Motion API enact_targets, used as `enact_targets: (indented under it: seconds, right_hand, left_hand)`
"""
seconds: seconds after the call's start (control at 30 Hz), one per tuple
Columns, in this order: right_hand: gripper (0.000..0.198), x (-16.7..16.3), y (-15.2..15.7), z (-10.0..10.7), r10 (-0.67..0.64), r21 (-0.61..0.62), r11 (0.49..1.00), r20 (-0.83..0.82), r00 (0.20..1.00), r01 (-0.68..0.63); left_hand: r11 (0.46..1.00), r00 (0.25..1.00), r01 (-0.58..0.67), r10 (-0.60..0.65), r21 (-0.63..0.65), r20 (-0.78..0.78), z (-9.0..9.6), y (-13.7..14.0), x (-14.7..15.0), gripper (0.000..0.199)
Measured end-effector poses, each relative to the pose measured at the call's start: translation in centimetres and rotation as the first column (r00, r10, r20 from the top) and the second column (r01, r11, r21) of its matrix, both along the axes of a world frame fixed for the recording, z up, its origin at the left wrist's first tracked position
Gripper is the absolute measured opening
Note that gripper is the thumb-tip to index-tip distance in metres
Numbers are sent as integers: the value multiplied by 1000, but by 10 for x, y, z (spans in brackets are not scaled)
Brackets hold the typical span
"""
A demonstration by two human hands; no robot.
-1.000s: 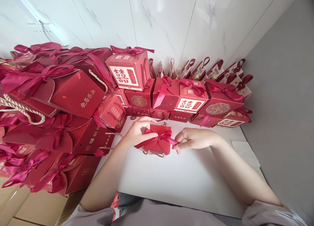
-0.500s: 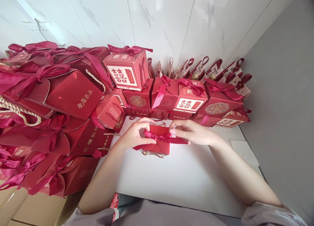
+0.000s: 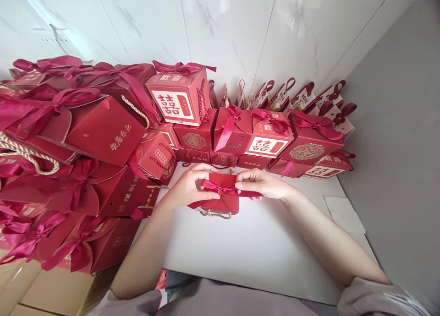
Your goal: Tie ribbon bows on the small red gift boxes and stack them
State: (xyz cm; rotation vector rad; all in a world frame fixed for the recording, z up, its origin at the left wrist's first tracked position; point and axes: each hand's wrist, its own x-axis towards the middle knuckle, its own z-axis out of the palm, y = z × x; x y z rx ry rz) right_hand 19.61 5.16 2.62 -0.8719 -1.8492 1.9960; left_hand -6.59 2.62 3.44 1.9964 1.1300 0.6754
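A small red gift box with a gold rope handle sits on the white tabletop in front of me. Across its lid a dark pink ribbon is tied in a bow at the middle. My left hand is curved round the box's left side, thumb on the ribbon near the knot and fingers at the far edge. On the right, my right hand pinches the bow's right loop between thumb and forefinger. A ribbon tail sticks out to the right under this hand.
Finished-looking red boxes with bows are stacked high on the left. More boxes line the back against the marbled wall. A pale paper piece lies at the right, near a grey wall. Cardboard cartons stand at lower left.
My right hand has shifted slightly left and its thumb and forefinger have closed in on the bow's right loop. My left hand stays at the box's left side.
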Motion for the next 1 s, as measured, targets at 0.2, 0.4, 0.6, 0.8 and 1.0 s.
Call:
enact_targets:
  seconds: [0.2,0.4,0.6,0.8,1.0]
  right_hand:
    - [38,-1,3,-7,-14,-96,995,-15,1000,13]
    - [39,-1,2,-8,-16,-155,988,-45,999,9]
    - [39,-2,1,-8,-18,-133,991,-48,999,11]
    - [34,-1,2,-11,-3,-141,990,-94,996,-11]
    - [31,-2,4,-17,-9,-145,989,-150,989,-13]
  left_hand:
    - [1000,999,-12,11,-23,-43,2,-1,-1,31]
    - [1000,998,-10,10,-7,-67,3,-2,-1,31]
    - [1000,998,-6,6,2,-66,-2,1,-4,30]
    - [996,1000,15,-14,-83,10,-5,3,-4,27]
    - [995,1000,20,-18,-94,21,-6,3,-4,28]
